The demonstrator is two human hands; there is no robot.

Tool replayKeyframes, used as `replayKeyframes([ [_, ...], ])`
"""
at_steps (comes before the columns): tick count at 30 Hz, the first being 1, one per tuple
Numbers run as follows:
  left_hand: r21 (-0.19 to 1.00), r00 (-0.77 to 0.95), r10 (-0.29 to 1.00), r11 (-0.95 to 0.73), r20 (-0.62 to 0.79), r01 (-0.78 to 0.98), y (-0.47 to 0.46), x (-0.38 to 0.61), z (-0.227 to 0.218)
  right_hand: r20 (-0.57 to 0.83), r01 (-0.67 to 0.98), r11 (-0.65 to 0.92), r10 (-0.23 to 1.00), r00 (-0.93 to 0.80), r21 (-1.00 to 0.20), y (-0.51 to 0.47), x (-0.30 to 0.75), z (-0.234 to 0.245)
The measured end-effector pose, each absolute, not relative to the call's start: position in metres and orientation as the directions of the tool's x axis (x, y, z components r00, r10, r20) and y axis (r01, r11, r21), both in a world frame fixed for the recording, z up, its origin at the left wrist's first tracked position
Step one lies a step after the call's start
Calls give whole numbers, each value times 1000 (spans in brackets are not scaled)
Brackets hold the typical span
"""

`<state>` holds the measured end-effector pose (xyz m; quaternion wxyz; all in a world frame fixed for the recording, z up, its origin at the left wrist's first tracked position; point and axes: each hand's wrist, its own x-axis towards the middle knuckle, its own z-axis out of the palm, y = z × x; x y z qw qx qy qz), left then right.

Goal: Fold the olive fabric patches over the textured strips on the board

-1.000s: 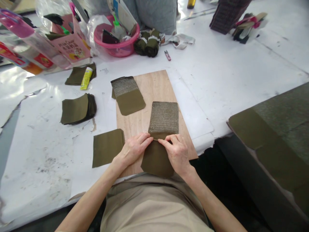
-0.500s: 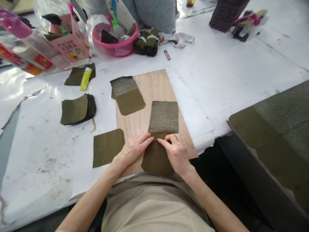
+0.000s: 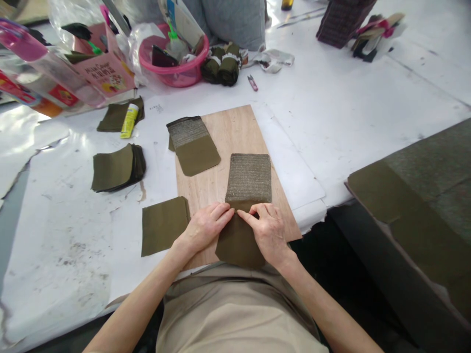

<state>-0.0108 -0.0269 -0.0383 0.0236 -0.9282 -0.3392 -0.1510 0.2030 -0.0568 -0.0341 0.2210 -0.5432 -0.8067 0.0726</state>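
Note:
An olive fabric piece [image 3: 241, 240] lies in front of me, with a grey ribbed section [image 3: 249, 177] at its far end. Across its middle runs a crease or seam, and both hands meet there. My left hand [image 3: 206, 223] has its fingers together, pressing the cloth at the left side of that line. From the right, my right hand [image 3: 270, 228] pinches the cloth with thumb and index finger, the other fingers curled. The fingertips of the two hands nearly touch. Beneath the cloth is a thin wooden board [image 3: 235, 127].
On the board's far left lies another part-ribbed olive piece [image 3: 198, 154]. Plain olive squares [image 3: 164, 228] and a fabric stack [image 3: 114, 169] lie left. Behind are a yellow tube [image 3: 129, 121], pink basket [image 3: 176, 76] and thread snips [image 3: 252, 83]. The table edge [image 3: 312, 223] is at right.
My right index fingertip has shifted slightly left along the crease, closer to my left fingers. The left hand and the fabric are almost unchanged.

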Motion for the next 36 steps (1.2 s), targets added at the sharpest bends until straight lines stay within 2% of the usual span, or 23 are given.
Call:
replayKeyframes([
  [16,-10,741,613,-768,274,640,-29,-8,-33,255,855,412,904,-342,-315,-57,202,-35],
  [27,46,721,663,-742,202,669,-35,-23,-29,295,853,427,892,-342,-301,-57,201,-36],
  [33,168,589,763,-638,267,751,-43,-12,-30,300,854,426,892,-339,-299,-57,201,-37],
  [36,173,594,764,-640,251,749,-48,-3,-35,292,858,425,892,-344,-288,-57,200,-36],
])
